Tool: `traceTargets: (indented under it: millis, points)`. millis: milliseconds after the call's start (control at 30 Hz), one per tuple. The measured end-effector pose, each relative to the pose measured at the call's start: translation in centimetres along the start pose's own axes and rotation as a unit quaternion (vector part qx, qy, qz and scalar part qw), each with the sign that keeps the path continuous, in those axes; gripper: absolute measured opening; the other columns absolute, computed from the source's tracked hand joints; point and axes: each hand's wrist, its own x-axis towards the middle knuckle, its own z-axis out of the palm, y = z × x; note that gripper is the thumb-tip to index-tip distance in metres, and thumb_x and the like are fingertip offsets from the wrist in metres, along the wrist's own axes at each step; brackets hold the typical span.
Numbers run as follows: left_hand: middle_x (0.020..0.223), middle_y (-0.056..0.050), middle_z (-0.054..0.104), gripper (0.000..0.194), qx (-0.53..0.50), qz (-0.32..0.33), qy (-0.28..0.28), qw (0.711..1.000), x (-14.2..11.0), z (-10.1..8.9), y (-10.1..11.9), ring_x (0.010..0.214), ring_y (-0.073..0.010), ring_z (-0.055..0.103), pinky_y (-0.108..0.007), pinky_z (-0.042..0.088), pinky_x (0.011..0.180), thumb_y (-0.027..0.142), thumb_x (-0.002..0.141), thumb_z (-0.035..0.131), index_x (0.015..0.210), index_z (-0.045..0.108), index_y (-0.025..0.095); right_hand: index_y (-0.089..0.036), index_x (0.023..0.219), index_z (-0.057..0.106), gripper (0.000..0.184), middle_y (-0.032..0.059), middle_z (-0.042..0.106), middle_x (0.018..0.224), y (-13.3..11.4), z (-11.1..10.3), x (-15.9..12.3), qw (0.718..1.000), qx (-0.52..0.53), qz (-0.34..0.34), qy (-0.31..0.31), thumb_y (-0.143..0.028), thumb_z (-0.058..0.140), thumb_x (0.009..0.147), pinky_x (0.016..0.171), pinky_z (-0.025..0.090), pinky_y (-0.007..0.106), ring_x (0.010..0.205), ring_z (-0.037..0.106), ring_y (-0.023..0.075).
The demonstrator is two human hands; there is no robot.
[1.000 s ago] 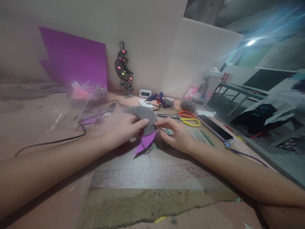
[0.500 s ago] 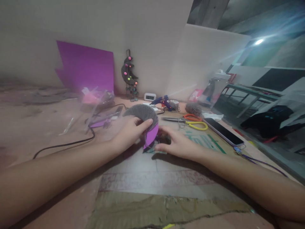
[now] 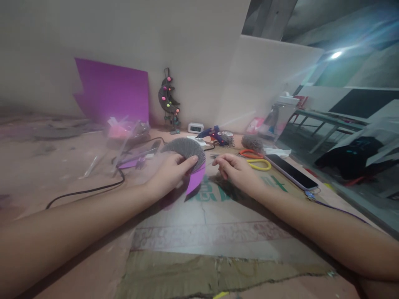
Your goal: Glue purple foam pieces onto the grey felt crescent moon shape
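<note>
My left hand (image 3: pixel 174 170) grips a purple card crescent (image 3: pixel 195 179), thumb on top and fingers hidden behind it. Grey yarn (image 3: pixel 187 148) is wound closely round its upper part, while the lower tip shows bare purple. To the right of the crescent, my right hand (image 3: pixel 233 169) is closed in a pinch, apart from the card. A thin strand of the yarn shows faintly by its fingertips. Beyond that hand lie scissors with yellow handles (image 3: pixel 261 165) and another tool with orange handles (image 3: pixel 249 153), their blades partly covered by the hand.
A printed cardboard sheet (image 3: pixel 199 238) lies under my hands. Behind are a blue glue gun (image 3: pixel 212 133), a small clock (image 3: pixel 195 128), a grey yarn ball (image 3: pixel 253 142) and a decorated hanging moon (image 3: pixel 168 97). A phone (image 3: pixel 291 171) sits right; a black cable (image 3: pixel 87 189) runs left.
My right hand has moved up and to the right, away from the crescent's lower tip, and its fingers have closed together. My left hand holds the crescent in nearly the same place.
</note>
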Motion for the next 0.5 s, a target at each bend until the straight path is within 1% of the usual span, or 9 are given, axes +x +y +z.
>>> traceTargets:
  millis: [100, 200, 300, 433, 500]
  points:
    - [0.053, 0.003, 0.048, 0.036, -0.010, 0.014, -0.022, 1.000, -0.07, 0.05, 0.17, 0.052, -0.0110, 0.045, -0.022, 0.035, 0.049, 0.040, 0.084, 0.051, 0.056, 0.049, 0.018, -0.018, 0.082, 0.059, 0.030, -0.0074, 0.042, 0.047, 0.92, -0.10, 0.62, 0.999, 0.032, 0.012, 0.028, -0.043, 0.046, 0.092, 0.050, 0.033, 0.022, 0.045, 0.040, 0.0093]
    - [0.047, 0.004, 0.045, 0.037, -0.024, -0.019, -0.054, 0.998, -0.26, 0.22, 0.24, 0.045, -0.0103, 0.041, -0.022, 0.030, 0.043, 0.042, 0.084, 0.052, 0.055, 0.049, 0.018, -0.018, 0.082, 0.057, 0.028, -0.0074, 0.042, 0.049, 1.12, -0.06, 0.68, 0.998, 0.048, 0.000, 0.050, -0.043, 0.046, 0.091, 0.051, 0.034, 0.023, 0.047, 0.040, 0.0094]
    - [0.041, 0.004, 0.043, 0.041, -0.022, -0.050, -0.083, 0.995, -0.49, 0.42, 0.23, 0.039, -0.0099, 0.037, -0.023, 0.026, 0.039, 0.045, 0.082, 0.054, 0.051, 0.047, 0.019, -0.019, 0.082, 0.057, 0.026, -0.0070, 0.043, 0.051, 0.77, -0.07, 0.47, 0.997, 0.037, -0.013, 0.064, -0.041, 0.046, 0.092, 0.054, 0.035, 0.023, 0.048, 0.042, 0.0096]
    - [0.044, 0.002, 0.049, 0.041, -0.017, -0.048, -0.104, 0.993, -0.64, 0.53, 0.26, 0.040, -0.0104, 0.041, -0.023, 0.027, 0.039, 0.046, 0.080, 0.057, 0.050, 0.052, 0.019, -0.019, 0.080, 0.057, 0.024, -0.0065, 0.045, 0.051, 0.46, -0.10, 0.39, 0.997, 0.009, -0.014, 0.079, -0.037, 0.045, 0.092, 0.056, 0.037, 0.024, 0.050, 0.044, 0.0103]
    - [0.043, 0.002, 0.049, 0.041, -0.016, -0.055, -0.105, 0.993, -0.67, 0.53, 0.37, 0.040, -0.0107, 0.041, -0.023, 0.028, 0.038, 0.046, 0.079, 0.057, 0.049, 0.052, 0.019, -0.019, 0.078, 0.058, 0.024, -0.0049, 0.051, 0.054, 0.60, -0.05, 0.50, 0.998, -0.015, -0.011, 0.066, -0.034, 0.046, 0.092, 0.059, 0.039, 0.024, 0.054, 0.049, 0.0113]
